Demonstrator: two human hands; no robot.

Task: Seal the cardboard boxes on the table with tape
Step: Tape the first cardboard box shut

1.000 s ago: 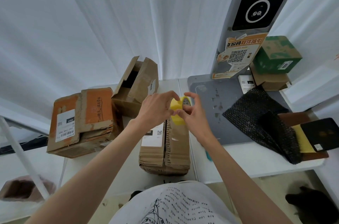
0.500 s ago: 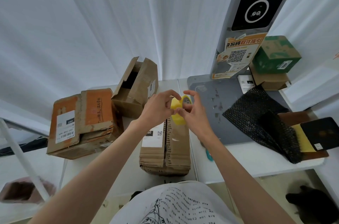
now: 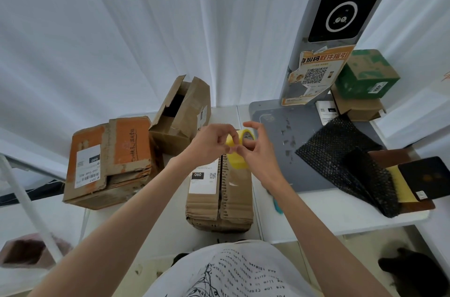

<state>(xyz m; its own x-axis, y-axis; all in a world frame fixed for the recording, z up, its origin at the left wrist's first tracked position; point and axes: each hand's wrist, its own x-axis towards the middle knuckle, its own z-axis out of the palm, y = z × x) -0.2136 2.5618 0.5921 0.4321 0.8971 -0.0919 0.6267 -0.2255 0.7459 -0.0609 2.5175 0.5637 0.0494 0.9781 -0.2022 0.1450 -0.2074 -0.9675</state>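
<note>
A yellow tape roll [image 3: 237, 156] is held above the far end of a brown cardboard box [image 3: 219, 197] that lies in front of me with a white label on top. My left hand [image 3: 210, 144] pinches the roll's near rim with curled fingers. My right hand [image 3: 259, 150] grips the roll from the right, thumb and forefinger meeting the left fingertips. An orange-topped box [image 3: 109, 160] lies at the left. An open brown box [image 3: 181, 114] leans behind it, flaps up.
A grey mat [image 3: 292, 141] covers the white table [image 3: 328, 211] at the right, with black mesh wrap [image 3: 345, 162] on it. A green box [image 3: 365, 75] sits on a brown box at the far right. A pillar with a QR poster [image 3: 314, 75] stands behind.
Both hands stay on the tape roll. The fingertips have shifted slightly on its rim, and the right hand's fingers have spread a little.
</note>
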